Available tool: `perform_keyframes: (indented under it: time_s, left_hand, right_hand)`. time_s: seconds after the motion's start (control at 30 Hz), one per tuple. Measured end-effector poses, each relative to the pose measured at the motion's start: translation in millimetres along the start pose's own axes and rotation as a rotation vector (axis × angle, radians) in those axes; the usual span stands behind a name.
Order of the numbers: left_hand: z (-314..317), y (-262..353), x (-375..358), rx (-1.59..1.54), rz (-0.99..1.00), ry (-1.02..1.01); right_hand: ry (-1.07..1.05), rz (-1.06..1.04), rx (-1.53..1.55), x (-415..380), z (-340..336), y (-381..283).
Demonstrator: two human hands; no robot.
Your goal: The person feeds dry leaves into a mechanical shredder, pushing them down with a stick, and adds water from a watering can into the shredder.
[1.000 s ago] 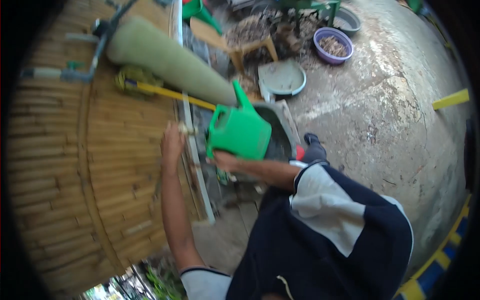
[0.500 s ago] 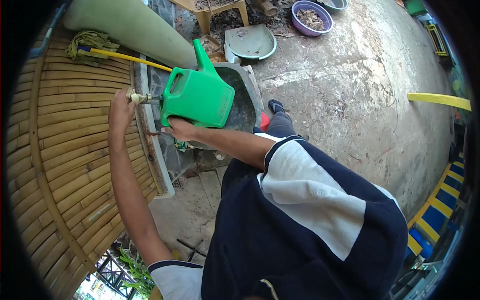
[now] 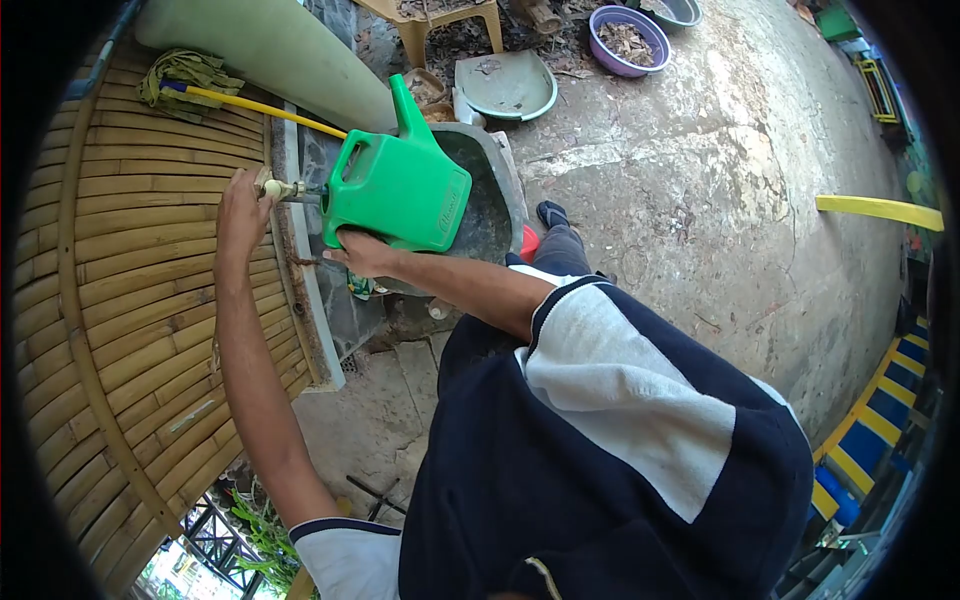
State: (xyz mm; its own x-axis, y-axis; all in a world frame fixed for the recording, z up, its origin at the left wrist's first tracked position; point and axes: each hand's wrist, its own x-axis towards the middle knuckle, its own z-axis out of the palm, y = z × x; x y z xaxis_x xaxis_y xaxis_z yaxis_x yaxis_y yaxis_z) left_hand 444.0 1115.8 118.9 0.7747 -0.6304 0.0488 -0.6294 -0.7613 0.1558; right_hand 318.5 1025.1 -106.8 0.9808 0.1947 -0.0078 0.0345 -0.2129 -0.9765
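A cream-coloured faucet [image 3: 283, 188] juts out from beside the bamboo wall, and the fingers of my left hand [image 3: 241, 212] are closed around its handle end. Under its spout is a green plastic watering can [image 3: 405, 190], tilted, with its long spout pointing away from me. My right hand [image 3: 362, 252] holds the can from its near lower edge; some of the fingers are hidden beneath it. Behind and below the can stands a dark stone-like basin [image 3: 490, 200]. Whether water is running cannot be made out.
Slatted bamboo [image 3: 150, 300] lines the left side, with a yellow pole [image 3: 265, 108] and a greenish cloth [image 3: 185, 80] on it. Beyond the basin lie a pale broken bowl [image 3: 507, 85] and a purple tub [image 3: 628, 42] of dry leaves. A yellow bar [image 3: 875, 206] sticks in from the right.
The view has shifted very slightly. Both hands keep their places on the faucet and the watering can, with almost no other visible movement.
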Motion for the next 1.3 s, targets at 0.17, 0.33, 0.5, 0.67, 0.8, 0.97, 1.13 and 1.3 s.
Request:
perform_keyframes:
  time_s: [0.17, 0.33, 0.5, 0.67, 0.8, 0.97, 1.13, 1.3]
  left_hand:
    - [1, -1, 3, -0.008, -0.016, -0.034]
    - [5, -5, 2, -0.004, -0.001, -0.023]
    - [8, -7, 3, -0.019, -0.024, -0.002]
    - [7, -5, 4, -0.018, -0.034, -0.034]
    - [5, -1, 4, -0.035, -0.038, -0.022]
    - [4, -2, 5, -0.036, 0.04, -0.001]
    - [4, -2, 6, -0.04, 0.066, -0.008]
    - [-1, 5, 7, -0.041, 0.063, -0.015]
  right_hand:
    - [-0.008, -0.005, -0.016, 1, 2, 3]
    - [0.054, -0.048, -0.042, 2, 7, 8]
    - [-0.034, 0.023, -0.071, 3, 4, 5]
    - [-0.039, 0.035, -0.068, 3, 2, 2]
    - [-0.014, 0.029, -0.052, 4, 5, 6]
    - [-0.018, 0.049, -0.024, 4, 2, 1]
    - [0.007, -0.002, 0.013, 1, 1, 0]
    - [0.014, 0.01, -0.007, -1, 1, -5]
